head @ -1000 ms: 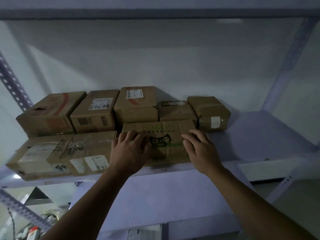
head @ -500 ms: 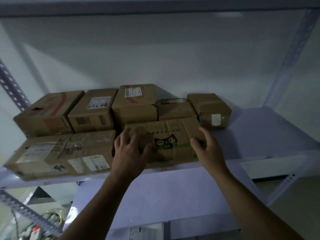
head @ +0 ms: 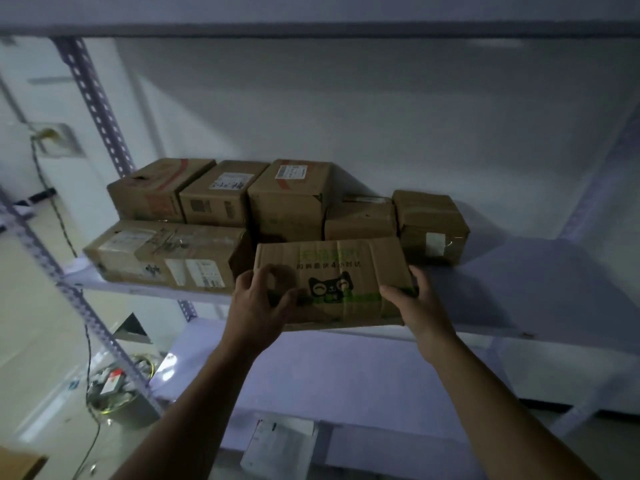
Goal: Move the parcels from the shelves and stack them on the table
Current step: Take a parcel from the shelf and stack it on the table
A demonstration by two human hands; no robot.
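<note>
Parcel in play: the cat-print parcel [head: 332,271] sits at the front edge of the upper shelf [head: 519,289], printed face toward us, held between both hands.
Left hand: the left hand [head: 258,303] grips the parcel's left front corner, fingers and thumb curled onto the cardboard.
Right hand: the right hand [head: 415,299] clamps the right end with the thumb on the front. Its other fingers go behind the carton, out of sight.
Slip risk: both holds are on the ends with nothing underneath. If the box is heavier than it looks, it could sag or drop once it clears the lip.
Snag risk: the long parcel [head: 166,258] lies just beside the left end. The left knuckles could drag it toward the edge.
Behind: a tall box [head: 289,199] and a low box [head: 360,220] stand right at the parcel's back, so a backward tilt would knock them.
Right side: the small taped box [head: 431,226] sits near the right fingers, and a wide swing would clip it.
Below: the lower shelf [head: 346,375] juts out under the arms with a paper packet [head: 280,448] on it. A fall would land there.
Floor: a bin of cables [head: 114,389] sits by the perforated post [head: 97,109], a trip hazard on the turn.
Table: not in view, so the carry route can't be judged.
</note>
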